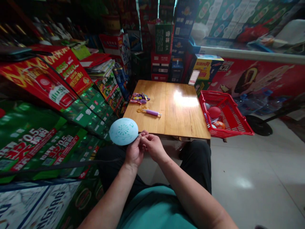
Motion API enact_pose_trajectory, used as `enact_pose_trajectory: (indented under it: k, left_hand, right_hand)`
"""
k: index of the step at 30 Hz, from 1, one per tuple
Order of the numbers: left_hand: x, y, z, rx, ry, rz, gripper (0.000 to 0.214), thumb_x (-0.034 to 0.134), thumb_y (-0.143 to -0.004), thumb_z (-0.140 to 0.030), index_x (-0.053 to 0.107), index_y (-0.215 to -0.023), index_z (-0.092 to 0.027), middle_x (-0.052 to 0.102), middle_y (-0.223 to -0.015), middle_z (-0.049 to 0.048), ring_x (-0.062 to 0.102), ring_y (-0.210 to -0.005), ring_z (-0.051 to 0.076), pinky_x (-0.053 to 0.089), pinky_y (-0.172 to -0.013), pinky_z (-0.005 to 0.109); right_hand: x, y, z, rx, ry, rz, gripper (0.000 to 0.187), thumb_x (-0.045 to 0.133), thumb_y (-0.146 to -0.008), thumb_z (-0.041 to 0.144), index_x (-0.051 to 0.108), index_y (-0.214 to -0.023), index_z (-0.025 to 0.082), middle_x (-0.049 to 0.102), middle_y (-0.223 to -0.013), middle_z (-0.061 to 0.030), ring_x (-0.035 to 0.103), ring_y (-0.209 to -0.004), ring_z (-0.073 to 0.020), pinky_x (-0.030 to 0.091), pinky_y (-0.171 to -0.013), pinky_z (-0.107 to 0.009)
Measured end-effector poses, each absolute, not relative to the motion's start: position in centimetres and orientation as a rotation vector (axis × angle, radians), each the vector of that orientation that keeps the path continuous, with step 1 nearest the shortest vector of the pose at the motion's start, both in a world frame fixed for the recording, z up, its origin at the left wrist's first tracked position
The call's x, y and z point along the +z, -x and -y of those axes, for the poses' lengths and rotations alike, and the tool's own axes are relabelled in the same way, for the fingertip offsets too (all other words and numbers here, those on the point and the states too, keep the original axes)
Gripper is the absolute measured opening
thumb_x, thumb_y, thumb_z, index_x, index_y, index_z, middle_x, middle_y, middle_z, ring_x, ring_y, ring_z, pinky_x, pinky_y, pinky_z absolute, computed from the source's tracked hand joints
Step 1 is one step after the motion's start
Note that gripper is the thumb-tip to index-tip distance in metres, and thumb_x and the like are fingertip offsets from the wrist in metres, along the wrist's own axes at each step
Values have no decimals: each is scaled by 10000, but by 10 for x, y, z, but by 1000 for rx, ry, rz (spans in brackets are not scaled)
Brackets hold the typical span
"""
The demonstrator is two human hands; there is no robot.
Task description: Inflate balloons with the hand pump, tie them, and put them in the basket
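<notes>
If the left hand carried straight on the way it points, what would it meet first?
Probably the near edge of the wooden table. The left hand, pinching the light blue balloon at its neck together with the right hand, points forward at it; depth is unclear.

Dim, glare on table [183, 98], perhaps edge-warped.
</notes>
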State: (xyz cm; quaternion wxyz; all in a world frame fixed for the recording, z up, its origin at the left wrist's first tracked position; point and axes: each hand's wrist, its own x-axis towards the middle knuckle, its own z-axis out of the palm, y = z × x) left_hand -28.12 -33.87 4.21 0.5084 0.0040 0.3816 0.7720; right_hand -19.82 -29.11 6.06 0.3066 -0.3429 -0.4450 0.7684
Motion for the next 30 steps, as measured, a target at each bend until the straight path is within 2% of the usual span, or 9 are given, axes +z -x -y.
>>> enact_pose_trajectory:
  k: [2,6,8,10,14,18,21,24,30]
  left_hand:
    - [40,285,340,1850,-10,-905,125,685,-884,-180,759,-978,-146,735,-1162,112,706,-1056,215,580,-800,251]
    - [38,292,343,1820,-63,-865,145,706,-872,-202,753,-1001,-156,727,-1175,113,720,-876,174,554,-622,226]
    - [37,292,343,1814,-83,-876,180,730,-854,-232,754,-1017,-160,722,-1183,110,711,-845,156,534,-592,210]
    - [35,289,342,1840,-88,-944,206,764,-825,-269,760,-1002,-163,714,-1204,107,707,-934,170,545,-653,210]
    - [32,286,340,1921,-102,-1062,228,820,-766,-301,774,-941,-162,689,-1276,103,631,-1195,240,546,-860,262]
    - [31,288,340,1890,-50,-1014,190,803,-778,-274,772,-926,-159,675,-1309,105,601,-1246,248,538,-881,261]
    - [30,287,341,1854,33,-924,179,774,-800,-226,760,-959,-144,703,-1243,114,636,-1189,216,536,-879,241]
    - [26,284,345,1825,39,-878,241,762,-820,-224,743,-1048,-151,722,-1175,100,670,-1097,184,535,-860,235]
    - [17,280,369,1492,-193,-1074,323,757,-845,-397,724,-1048,-149,745,-962,100,698,-828,185,495,-670,251]
  right_hand:
    - [60,200,291,2073,912,1153,307,771,-770,439,655,-706,163,652,-632,-14,523,-491,-101,378,-462,-216]
    - [51,201,289,2101,970,1081,359,727,-804,504,685,-793,148,703,-714,-52,550,-499,-102,350,-425,-197]
    - [49,200,289,2110,958,1076,411,707,-817,554,695,-840,143,701,-733,-51,551,-506,-98,366,-426,-195]
    - [50,201,290,2110,927,1136,435,715,-809,571,708,-863,139,688,-716,-39,545,-508,-95,384,-438,-197]
    - [54,203,291,2050,926,1234,351,753,-784,481,704,-780,133,682,-674,-32,513,-470,-83,371,-443,-202]
    - [52,207,291,2031,932,1241,291,738,-779,428,674,-725,150,675,-647,-26,524,-469,-98,378,-453,-213]
    - [44,210,290,1934,995,1318,276,712,-785,406,640,-669,166,663,-619,-22,555,-505,-121,419,-497,-229]
    - [35,210,287,1753,1120,1504,236,674,-807,375,664,-691,170,680,-647,-29,589,-564,-142,440,-540,-237]
    - [28,202,268,1413,1297,1811,184,608,-833,286,694,-717,171,678,-642,-22,592,-597,-145,413,-577,-233]
